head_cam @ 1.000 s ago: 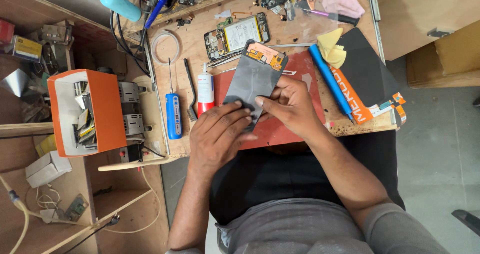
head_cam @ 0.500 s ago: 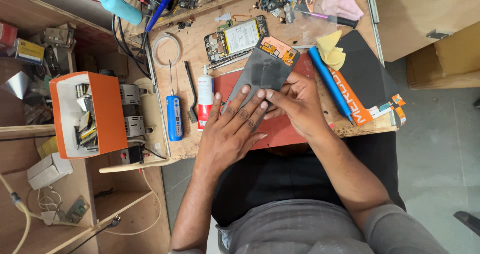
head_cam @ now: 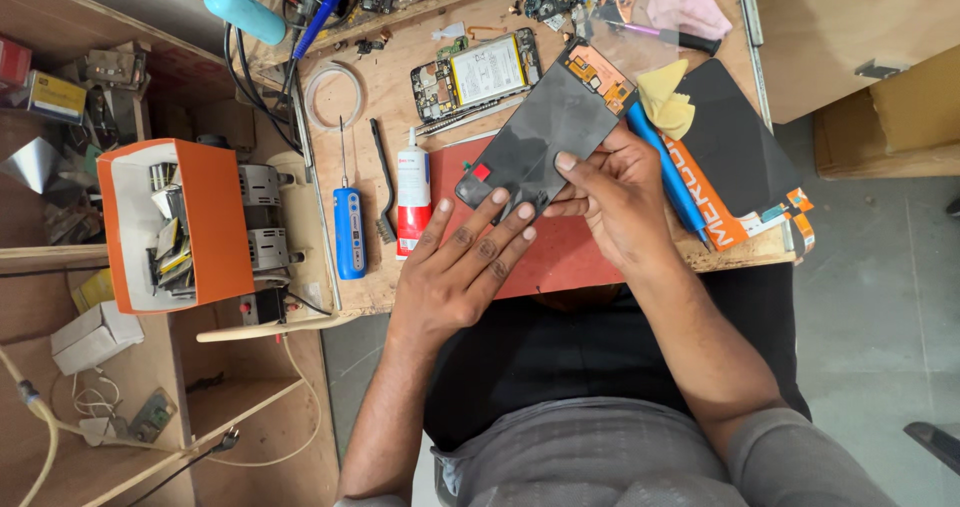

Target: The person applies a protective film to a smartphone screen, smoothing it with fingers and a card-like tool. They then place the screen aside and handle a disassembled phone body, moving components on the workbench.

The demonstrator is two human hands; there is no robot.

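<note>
Dark grey rectangular phone screen panel (head_cam: 545,132), lying tilted above the red work mat (head_cam: 570,252). Left to right: orange box (head_cam: 215,217); blue screwdriver (head_cam: 349,232); white glue tube (head_cam: 412,182); left hand (head_cam: 455,272), fingers spread flat at the panel's lower edge; right hand (head_cam: 615,202), gripping the panel's right edge.

Both bare forearms reach forward from the lap and converge. The left hand (head_cam: 455,272) lies palm down, fingers (head_cam: 497,229) spread and stretched straight, fingertips pressing flat. The right hand (head_cam: 612,199) is curled, knuckles up, thumb and index finger pinched together, its wrist bent inward toward the left.
</note>
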